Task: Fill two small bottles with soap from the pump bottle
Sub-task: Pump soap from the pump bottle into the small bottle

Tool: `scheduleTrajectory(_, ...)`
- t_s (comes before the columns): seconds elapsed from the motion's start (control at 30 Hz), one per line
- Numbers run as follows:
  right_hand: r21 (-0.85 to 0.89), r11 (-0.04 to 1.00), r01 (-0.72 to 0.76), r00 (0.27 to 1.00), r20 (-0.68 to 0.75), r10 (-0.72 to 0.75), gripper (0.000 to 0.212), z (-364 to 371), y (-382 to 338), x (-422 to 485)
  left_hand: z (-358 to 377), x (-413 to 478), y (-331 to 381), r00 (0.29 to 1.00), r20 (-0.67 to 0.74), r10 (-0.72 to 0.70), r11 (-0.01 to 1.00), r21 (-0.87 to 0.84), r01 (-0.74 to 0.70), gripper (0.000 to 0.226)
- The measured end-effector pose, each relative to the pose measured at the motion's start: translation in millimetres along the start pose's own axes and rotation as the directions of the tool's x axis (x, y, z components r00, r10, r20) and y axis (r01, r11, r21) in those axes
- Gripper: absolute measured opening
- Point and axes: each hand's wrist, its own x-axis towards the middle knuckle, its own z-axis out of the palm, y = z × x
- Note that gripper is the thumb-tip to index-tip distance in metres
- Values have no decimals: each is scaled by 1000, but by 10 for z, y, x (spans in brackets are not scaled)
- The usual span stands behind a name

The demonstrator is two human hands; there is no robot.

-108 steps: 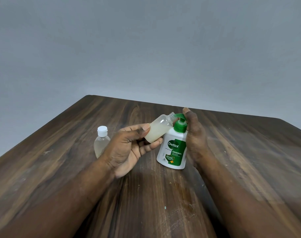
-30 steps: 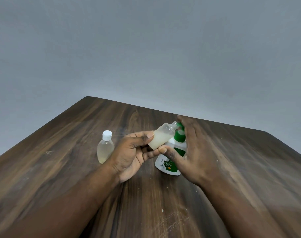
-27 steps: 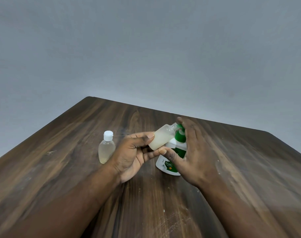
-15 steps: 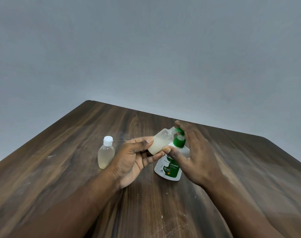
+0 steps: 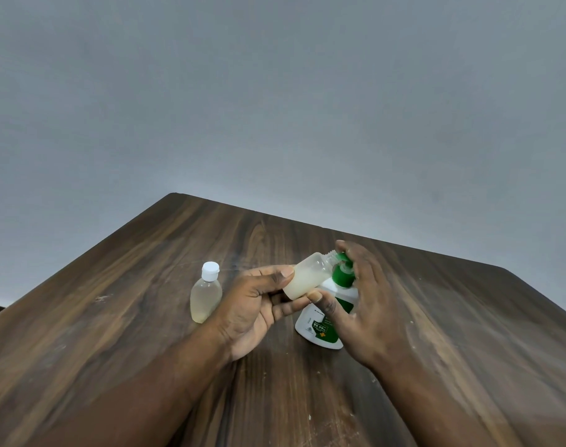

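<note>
A white pump bottle with a green label and green pump head stands on the wooden table. My left hand grips a small uncapped bottle, part full of pale soap, tilted with its mouth against the pump nozzle. My right hand lies over the pump bottle, fingers on top of the pump head, thumb touching the small bottle's base. A second small bottle with a white cap stands upright to the left, holding pale liquid.
The dark wooden table has its far corner at the top middle and its right edge sloping down at the right. A plain grey wall rises behind it. My two forearms reach in from the bottom of the view.
My right hand shifted from the pump bottle's side to lie over its front, fingers on the pump head. The left hand keeps the tilted small bottle at the nozzle.
</note>
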Motion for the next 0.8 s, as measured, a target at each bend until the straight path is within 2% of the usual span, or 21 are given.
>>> scheduleTrajectory(0.27, -108, 994, 6, 999, 38, -2, 97, -95, 69, 47, -29, 22, 4, 1000, -9, -1, 1000, -4, 1, 42)
scheduleTrajectory(0.47, -46, 999, 23, 997, -73, -26, 92, 15, 28, -36, -46, 32, -17, 1000, 16, 2, 1000, -2, -1, 39)
scheduleTrajectory(0.8, -9, 1000, -25, 999, -20, 24, 88, 12, 87, -33, -61, 37, -8, 1000, 1, 3, 1000, 8, -4, 41)
